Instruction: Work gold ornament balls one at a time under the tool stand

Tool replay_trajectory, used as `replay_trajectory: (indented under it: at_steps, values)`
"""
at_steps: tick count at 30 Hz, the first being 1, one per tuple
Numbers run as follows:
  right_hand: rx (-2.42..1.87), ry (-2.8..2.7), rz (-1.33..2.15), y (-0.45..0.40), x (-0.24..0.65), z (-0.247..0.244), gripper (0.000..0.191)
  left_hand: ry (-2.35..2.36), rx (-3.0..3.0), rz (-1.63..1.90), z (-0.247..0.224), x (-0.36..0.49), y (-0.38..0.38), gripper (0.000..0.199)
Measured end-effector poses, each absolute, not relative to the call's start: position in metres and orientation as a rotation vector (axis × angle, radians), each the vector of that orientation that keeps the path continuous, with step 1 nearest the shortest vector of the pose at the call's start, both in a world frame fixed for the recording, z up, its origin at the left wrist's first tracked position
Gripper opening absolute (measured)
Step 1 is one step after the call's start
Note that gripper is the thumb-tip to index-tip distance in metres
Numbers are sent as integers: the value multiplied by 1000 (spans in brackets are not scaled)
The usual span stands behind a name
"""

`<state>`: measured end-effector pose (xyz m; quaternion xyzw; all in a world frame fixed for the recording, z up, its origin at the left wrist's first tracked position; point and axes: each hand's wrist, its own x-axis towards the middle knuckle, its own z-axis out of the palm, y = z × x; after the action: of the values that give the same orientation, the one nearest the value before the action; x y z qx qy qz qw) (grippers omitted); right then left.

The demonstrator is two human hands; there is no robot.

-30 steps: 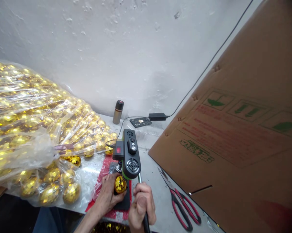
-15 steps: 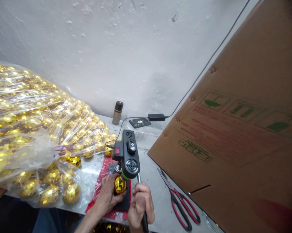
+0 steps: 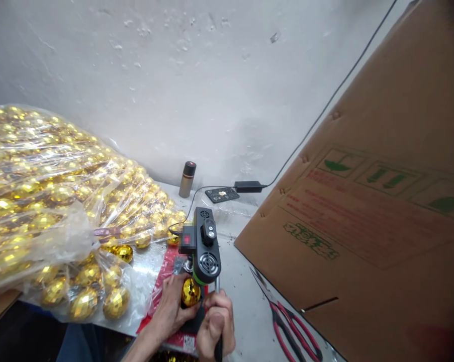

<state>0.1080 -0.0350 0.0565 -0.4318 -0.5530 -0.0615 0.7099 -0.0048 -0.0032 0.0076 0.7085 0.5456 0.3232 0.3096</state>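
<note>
My left hand (image 3: 170,307) is closed around a shiny gold mirror ball (image 3: 191,294), its fingers behind it and its thumb in front. The ball sits beneath the end of a black machine head (image 3: 207,246) with round grilles, over a dark base (image 3: 195,323). To the right, my right hand (image 3: 216,322) is wrapped round the black grip of a lever (image 3: 217,282), whose metal rod rises beside the head. Where the ball meets the machine is partly hidden. Under the base lies red plastic wrap (image 3: 168,261).
Clear bags of gold balls (image 3: 61,186) fill the left side. Red-and-black scissors (image 3: 287,322) lie at right beside a large cardboard box (image 3: 362,211). Behind the machine are a brown bottle (image 3: 187,180), a dark flat panel (image 3: 222,194) and a black adapter (image 3: 248,186) with its cable.
The whole scene has shifted slightly right and down in view. My right hand, on the lever grip, sits a little further left relative to the machine. My left hand keeps hold of the ball.
</note>
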Motion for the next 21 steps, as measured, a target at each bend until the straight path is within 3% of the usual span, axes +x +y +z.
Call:
replay_trajectory:
  at_steps: [5, 12, 17, 19, 21]
  values:
    - [-921, -1344, -170, -35, 117, 71, 38, 1410, 1846, 853, 16, -6, -2, 49]
    - [-1054, -1280, 102, -40, 119, 172, 41, 1351, 1889, 966, -1, -16, -19, 59]
    - [-1014, -1217, 98, -38, 115, 163, 42, 1320, 2132, 944, -26, -49, -43, 93]
    - [-1004, -1188, 95, -38, 114, 148, 41, 1465, 2208, 1019, -16, -69, -37, 85]
    - [-994, -1164, 88, -38, 114, 137, 41, 1716, 2243, 1023, 7, -90, -20, 54]
